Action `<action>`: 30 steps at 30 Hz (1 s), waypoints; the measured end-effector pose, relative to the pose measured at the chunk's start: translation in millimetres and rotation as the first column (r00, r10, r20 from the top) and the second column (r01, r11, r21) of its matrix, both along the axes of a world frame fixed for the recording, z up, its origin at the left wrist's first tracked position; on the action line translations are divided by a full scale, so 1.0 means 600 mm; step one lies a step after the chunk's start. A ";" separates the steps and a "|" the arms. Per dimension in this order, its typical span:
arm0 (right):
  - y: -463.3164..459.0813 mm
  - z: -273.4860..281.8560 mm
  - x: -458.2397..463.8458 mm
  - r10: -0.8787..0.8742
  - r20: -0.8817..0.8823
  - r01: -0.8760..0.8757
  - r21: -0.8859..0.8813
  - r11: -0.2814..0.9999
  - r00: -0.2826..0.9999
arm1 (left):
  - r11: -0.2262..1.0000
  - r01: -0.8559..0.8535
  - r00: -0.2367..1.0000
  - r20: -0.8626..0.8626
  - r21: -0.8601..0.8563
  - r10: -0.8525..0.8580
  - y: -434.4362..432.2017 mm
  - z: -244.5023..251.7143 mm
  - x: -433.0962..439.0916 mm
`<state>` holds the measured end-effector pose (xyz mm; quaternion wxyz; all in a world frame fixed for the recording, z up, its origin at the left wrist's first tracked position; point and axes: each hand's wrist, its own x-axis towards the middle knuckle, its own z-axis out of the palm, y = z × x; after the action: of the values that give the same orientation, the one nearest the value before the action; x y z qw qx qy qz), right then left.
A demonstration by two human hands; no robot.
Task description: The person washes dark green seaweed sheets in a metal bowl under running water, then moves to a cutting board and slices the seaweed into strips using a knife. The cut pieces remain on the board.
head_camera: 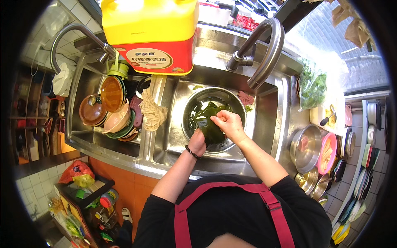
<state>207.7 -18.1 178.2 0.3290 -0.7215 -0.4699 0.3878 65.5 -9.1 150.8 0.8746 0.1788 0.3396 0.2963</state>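
Note:
A dark green, leafy sheet that looks like kelp (211, 127) is held between both my hands over a round stainless steel basin (185, 119). At its lower left edge, my left hand (197, 143) grips the sheet, with a beaded bracelet (193, 152) on the wrist. My right hand (230, 124) pinches its upper right side between thumb and fingers. More green pieces lie in the basin, partly hidden by the sheet. The basin stands in the right bowl of a steel double sink (263, 136), below a curved faucet (274, 46).
Stacked dishes (116, 119) fill part of the left sink bowl. A rag (152, 110) drapes over the divider. Behind it stands a large yellow detergent jug (149, 37). On the right are bagged greens (313, 83), a steel bowl (305, 148) holding meat, and a pink basin (327, 153).

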 end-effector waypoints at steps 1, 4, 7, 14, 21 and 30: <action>0.000 -0.003 -0.001 -0.004 0.054 0.003 0.009 1.000 0.999 | 0.999 -0.024 0.999 0.031 -0.042 0.025 0.000 -0.003 -0.001; 0.002 -0.006 -0.003 -0.011 0.078 0.011 -0.006 1.000 0.997 | 0.996 -0.016 0.986 0.165 -0.087 0.031 0.003 -0.009 -0.007; 0.005 -0.018 0.001 -0.011 -0.120 -0.015 -0.208 0.978 0.993 | 0.999 0.008 1.000 0.014 -0.046 -0.007 0.003 -0.016 -0.008; 0.034 -0.178 0.074 -0.101 -0.166 0.088 -0.084 0.993 0.981 | 0.991 -0.133 0.990 -0.038 0.022 0.134 0.041 -0.028 -0.049; -0.039 -0.304 0.041 0.569 0.493 -0.464 -0.329 0.823 0.659 | 0.977 -0.187 0.976 -0.091 0.105 0.196 0.066 -0.020 -0.088; -0.037 -0.283 0.062 0.254 -0.314 -0.381 -0.462 0.801 0.915 | 0.985 -0.170 0.975 -0.141 0.039 0.174 0.062 -0.037 -0.090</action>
<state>245.0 -40.3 8.7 0.1080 -0.6415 -0.4215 0.6318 11.7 28.4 128.7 0.8166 0.1811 0.4119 0.3616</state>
